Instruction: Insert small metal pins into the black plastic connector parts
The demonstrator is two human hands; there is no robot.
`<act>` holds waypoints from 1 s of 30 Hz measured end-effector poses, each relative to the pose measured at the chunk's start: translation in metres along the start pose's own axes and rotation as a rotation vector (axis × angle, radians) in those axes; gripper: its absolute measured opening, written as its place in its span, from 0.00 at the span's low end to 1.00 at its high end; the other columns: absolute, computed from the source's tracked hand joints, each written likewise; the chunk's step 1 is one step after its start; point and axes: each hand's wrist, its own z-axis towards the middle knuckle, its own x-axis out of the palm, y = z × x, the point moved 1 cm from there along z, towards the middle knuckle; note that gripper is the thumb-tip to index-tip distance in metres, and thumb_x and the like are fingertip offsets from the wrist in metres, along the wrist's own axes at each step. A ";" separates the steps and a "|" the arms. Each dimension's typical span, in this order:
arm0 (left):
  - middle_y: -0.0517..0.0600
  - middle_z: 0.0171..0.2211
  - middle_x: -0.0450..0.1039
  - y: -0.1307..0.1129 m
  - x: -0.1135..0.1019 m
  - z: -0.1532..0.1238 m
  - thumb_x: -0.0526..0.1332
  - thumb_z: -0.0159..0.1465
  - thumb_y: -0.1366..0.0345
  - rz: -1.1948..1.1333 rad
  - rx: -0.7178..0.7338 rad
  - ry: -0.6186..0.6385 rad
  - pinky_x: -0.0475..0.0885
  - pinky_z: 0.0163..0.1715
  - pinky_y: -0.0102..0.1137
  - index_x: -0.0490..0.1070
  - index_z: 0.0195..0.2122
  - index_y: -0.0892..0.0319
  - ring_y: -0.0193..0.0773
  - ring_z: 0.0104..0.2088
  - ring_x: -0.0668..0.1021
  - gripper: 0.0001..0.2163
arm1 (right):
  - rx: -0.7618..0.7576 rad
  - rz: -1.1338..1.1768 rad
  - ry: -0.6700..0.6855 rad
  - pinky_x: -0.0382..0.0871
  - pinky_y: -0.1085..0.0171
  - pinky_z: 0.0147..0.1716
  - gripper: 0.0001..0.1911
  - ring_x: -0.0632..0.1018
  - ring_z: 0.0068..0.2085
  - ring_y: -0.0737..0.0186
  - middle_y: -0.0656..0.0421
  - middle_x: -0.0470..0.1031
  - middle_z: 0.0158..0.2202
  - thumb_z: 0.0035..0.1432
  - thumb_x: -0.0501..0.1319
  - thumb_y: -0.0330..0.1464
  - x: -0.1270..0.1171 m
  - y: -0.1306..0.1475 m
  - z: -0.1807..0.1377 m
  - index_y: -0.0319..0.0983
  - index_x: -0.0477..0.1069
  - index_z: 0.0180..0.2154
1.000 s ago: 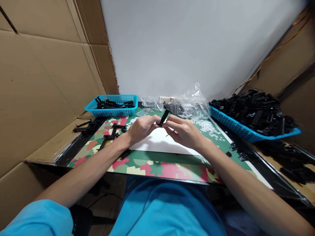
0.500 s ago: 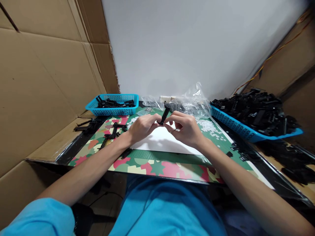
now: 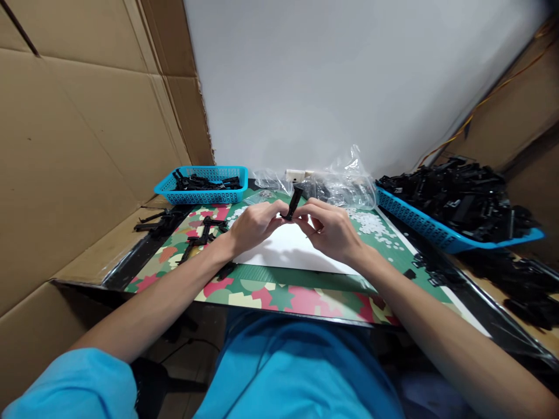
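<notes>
A small black plastic part [image 3: 293,201] stands tilted between my two hands above a white sheet [image 3: 290,247] on the table. My left hand [image 3: 253,226] pinches its lower end from the left. My right hand [image 3: 329,228] meets it from the right, fingertips on the same lower end. What lies between the fingertips is hidden.
A small blue basket [image 3: 201,185] with black parts sits at the back left. A larger blue basket [image 3: 454,206] heaped with black parts is on the right. Clear plastic bags [image 3: 336,183] lie at the back. White pellets [image 3: 371,224] and loose black parts [image 3: 201,233] lie on the camouflage-patterned mat [image 3: 279,294]. Cardboard walls stand left.
My right hand's fingers have closed in on the black part, which now stands a little more upright. The view has shifted slightly.
</notes>
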 end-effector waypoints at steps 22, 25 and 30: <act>0.46 0.33 0.77 0.001 0.002 -0.001 0.57 0.79 0.61 -0.066 -0.022 0.044 0.72 0.28 0.27 0.68 0.50 0.56 0.31 0.27 0.78 0.06 | 0.052 0.148 0.005 0.63 0.64 0.29 0.05 0.67 0.27 0.69 0.60 0.75 0.35 0.70 0.67 0.34 -0.003 -0.005 0.004 0.41 0.81 0.45; 0.48 0.37 0.79 0.000 0.003 0.001 0.59 0.78 0.61 -0.116 -0.065 0.057 0.72 0.29 0.26 0.67 0.52 0.56 0.31 0.28 0.79 0.06 | 0.088 0.176 0.013 0.64 0.63 0.29 0.10 0.66 0.28 0.68 0.59 0.74 0.35 0.68 0.70 0.38 -0.012 -0.005 0.006 0.42 0.82 0.48; 0.46 0.35 0.77 -0.001 0.006 0.004 0.59 0.78 0.57 -0.207 -0.199 0.128 0.71 0.29 0.28 0.65 0.52 0.56 0.31 0.27 0.78 0.09 | 0.125 0.189 -0.028 0.68 0.59 0.31 0.12 0.69 0.30 0.64 0.55 0.77 0.39 0.70 0.68 0.41 -0.022 -0.009 0.008 0.42 0.82 0.50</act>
